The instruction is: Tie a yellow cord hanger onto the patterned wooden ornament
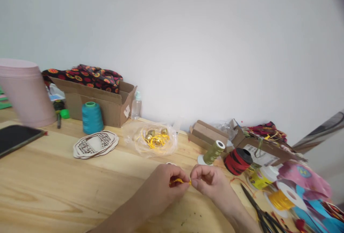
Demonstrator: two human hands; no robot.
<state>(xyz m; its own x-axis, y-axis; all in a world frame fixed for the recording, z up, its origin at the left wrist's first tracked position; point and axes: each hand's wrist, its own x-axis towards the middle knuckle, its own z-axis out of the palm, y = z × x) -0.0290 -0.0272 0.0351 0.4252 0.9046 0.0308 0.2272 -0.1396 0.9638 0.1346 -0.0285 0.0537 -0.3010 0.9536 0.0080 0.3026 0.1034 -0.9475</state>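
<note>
Low over the front middle of the table, my left hand pinches a thin yellow cord between thumb and fingertips. The cord runs across a narrow gap to my right hand, whose thumb and forefinger are closed on its other end. Both sets of fingertips almost touch. Part of the cord is hidden inside my left hand. A small pale object peeks out behind my left knuckles, too covered to name. Beyond my hands lies a clear plastic bag with small gold bells and yellow cords.
Scissors, a yellow cord spool, a glue bottle, red-black thread and an olive spool crowd the right. Leftward are wooden cut-outs, a blue thread cone, a cardboard box, a phone and a pink bin.
</note>
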